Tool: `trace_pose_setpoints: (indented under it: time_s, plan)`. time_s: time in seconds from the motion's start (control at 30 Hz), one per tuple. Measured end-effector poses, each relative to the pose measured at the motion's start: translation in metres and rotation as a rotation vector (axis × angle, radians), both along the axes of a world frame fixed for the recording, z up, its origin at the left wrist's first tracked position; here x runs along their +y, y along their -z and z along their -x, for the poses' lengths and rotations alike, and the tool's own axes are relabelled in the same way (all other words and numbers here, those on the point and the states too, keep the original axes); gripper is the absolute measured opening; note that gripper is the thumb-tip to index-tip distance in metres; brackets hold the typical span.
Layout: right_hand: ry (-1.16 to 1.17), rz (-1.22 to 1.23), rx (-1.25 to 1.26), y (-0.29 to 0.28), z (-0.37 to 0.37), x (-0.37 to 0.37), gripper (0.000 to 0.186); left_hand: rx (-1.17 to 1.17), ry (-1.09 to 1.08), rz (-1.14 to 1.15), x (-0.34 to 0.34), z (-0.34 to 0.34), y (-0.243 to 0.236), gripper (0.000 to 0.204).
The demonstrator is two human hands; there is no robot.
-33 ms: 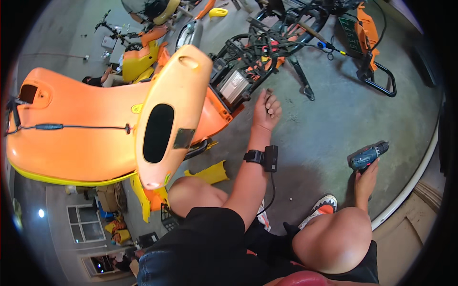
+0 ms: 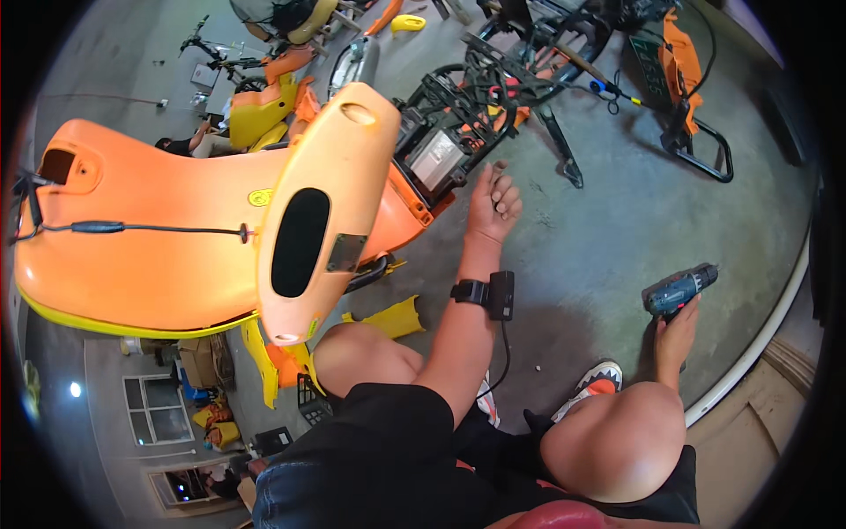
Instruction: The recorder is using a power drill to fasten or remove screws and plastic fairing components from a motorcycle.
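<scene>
My right hand [image 2: 674, 339] is wrapped round the grip of a dark blue-green cordless drill [image 2: 680, 291], low over the floor at the right. Its chuck points away to the upper right. My left hand [image 2: 493, 207] is closed, fingers curled and thumb up; what it holds, if anything, I cannot make out. A black strap with a small box [image 2: 500, 295] and a cable sits on my left wrist. Just beyond that hand is the scooter's dark frame, with a silver box [image 2: 436, 160] in it. Left of my arm stands the orange scooter body [image 2: 159, 264] with its light-orange front panel [image 2: 363, 167].
Yellow body pieces [image 2: 388, 317] lie near my left knee. A black stand leg [image 2: 561, 150] reaches onto the floor. Farther right are a bent black bar [image 2: 718, 150] and an orange part [image 2: 680, 62]. A person [image 2: 198, 141] sits in the background behind another yellow scooter.
The scooter body and frame appear slightly farther right in the picture. Both my hands and the drill stay almost where they were.
</scene>
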State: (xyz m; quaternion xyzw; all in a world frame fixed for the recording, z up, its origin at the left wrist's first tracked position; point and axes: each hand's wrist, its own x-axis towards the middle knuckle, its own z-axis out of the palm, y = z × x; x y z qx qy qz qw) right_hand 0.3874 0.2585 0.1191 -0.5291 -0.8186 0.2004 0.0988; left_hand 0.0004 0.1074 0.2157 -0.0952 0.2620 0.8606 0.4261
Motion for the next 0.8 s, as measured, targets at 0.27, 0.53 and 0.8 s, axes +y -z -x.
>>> trace_pose_setpoints:
  time_s: [0.27, 0.53, 0.8]
  plan:
    - [-0.015, -0.003, -0.007, 0.006, -0.002, -0.002, 0.092, 0.153, -0.186, 0.417, -0.020, 0.012, -0.022, 0.040]
    - [-0.011, 0.062, 0.024, 0.005, 0.005, -0.003, 0.091, 0.146, -0.163, 0.667, -0.022, 0.013, -0.054, 0.034]
    - [0.021, 0.064, 0.055, 0.027, -0.003, -0.005, 0.090, 0.161, -0.058, 0.715, 0.001, -0.008, -0.025, 0.035]
